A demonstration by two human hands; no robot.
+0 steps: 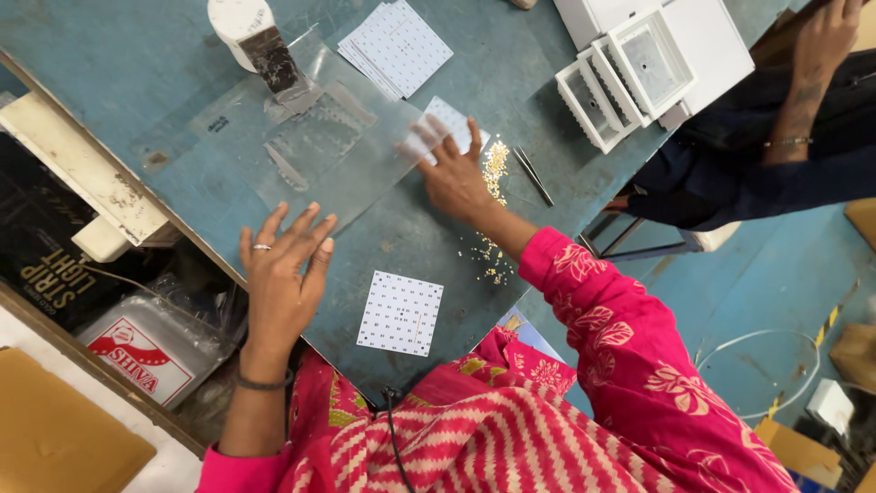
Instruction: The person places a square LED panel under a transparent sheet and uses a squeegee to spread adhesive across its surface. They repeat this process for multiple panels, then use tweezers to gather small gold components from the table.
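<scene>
My left hand (281, 274), with a ring on one finger, hovers open and fingers spread over the near edge of the blue-green table (137, 64), holding nothing. My right hand (453, 173) reaches forward with fingers apart, its blurred fingertips on a small white square board (453, 117) at the corner of a clear plastic sheet (319, 137). A pile of tiny yellow parts (495, 162) lies just right of that hand. Another white dotted square board (400, 313) lies flat between my arms near the table edge.
Black tweezers (532, 175) lie right of the yellow pile, with more yellow bits (491, 257) scattered by my wrist. A stack of white boards (397, 46) and a white cylinder (239, 26) sit farther back. White square trays (630, 68) stand at the far right, beside another person's arm (803, 91).
</scene>
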